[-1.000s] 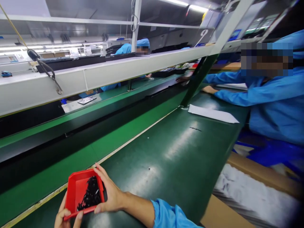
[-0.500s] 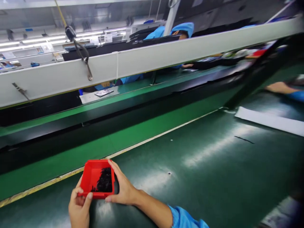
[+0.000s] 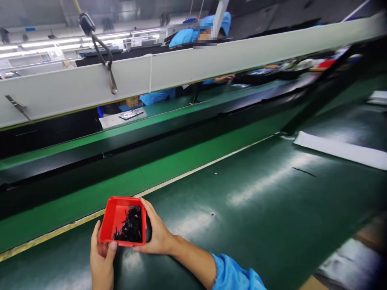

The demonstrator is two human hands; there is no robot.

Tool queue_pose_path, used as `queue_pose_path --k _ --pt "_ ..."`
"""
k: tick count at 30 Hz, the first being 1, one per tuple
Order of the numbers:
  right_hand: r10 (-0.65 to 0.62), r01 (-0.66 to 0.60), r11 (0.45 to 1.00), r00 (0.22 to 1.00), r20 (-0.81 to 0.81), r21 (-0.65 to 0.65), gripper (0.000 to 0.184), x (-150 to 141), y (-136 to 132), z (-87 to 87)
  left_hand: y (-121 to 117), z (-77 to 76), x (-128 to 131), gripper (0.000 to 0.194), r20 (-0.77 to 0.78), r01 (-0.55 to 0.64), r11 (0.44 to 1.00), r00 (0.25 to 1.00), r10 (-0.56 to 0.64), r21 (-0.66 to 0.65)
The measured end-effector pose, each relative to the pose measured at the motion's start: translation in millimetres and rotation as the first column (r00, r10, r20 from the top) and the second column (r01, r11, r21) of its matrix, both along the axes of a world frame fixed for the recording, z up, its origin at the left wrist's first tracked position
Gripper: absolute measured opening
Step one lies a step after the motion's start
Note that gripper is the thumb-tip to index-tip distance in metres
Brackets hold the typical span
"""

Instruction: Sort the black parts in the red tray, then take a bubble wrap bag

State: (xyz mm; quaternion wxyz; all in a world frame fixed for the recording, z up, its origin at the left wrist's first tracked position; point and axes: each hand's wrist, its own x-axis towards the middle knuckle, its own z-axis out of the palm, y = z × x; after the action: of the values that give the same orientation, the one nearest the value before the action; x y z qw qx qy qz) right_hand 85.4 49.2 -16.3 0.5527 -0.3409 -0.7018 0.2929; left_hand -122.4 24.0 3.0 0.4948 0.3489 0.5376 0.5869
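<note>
The head view shows the red bin (image 3: 109, 221) at the lower left of the frame, a little higher than half a second ago. The co-worker's forearm at the right edge has gone from view, and the white strip (image 3: 338, 149) there sits slightly further left and higher. The left hand's index finger, curled at the bin's corner before, now stretches up along its left side.

The bin is between the two hands, above or on the tabletop (image 3: 256, 213); contact is hard to judge from this angle. The right hand (image 3: 159, 233) holds its right side, fingertips at the far corner and thumb low at the near one. The left hand (image 3: 102, 257) holds the near left corner, thumb at the near rim. Black pieces (image 3: 133, 225) are heaped toward the bin's right side.
</note>
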Motion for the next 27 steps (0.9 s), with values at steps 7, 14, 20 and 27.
queue_pose_path --k 7,14,20,27 --pt "-0.02 0.019 1.0 0.999 0.038 0.019 0.135 0.5 3.7 -4.2 -1.2 -4.1 3.7 0.074 0.152 0.07 0.993 0.987 -0.054 -0.1" --pt "0.03 -0.029 1.0 0.991 0.13 -0.009 0.149 0.8 5.0 -8.6 -1.0 2.2 5.8 0.053 0.125 0.001 0.999 0.992 0.003 -0.032" --pt "0.077 -0.078 0.997 0.984 0.162 -0.005 0.155 0.6 7.4 -0.7 0.6 -4.7 -1.3 0.061 -0.032 -0.08 0.994 0.996 0.082 0.073" --pt "0.091 -0.102 0.992 0.986 0.14 0.078 0.144 0.9 7.0 4.0 3.9 -11.4 -9.6 0.068 -0.043 -0.194 0.977 0.979 0.198 0.085"
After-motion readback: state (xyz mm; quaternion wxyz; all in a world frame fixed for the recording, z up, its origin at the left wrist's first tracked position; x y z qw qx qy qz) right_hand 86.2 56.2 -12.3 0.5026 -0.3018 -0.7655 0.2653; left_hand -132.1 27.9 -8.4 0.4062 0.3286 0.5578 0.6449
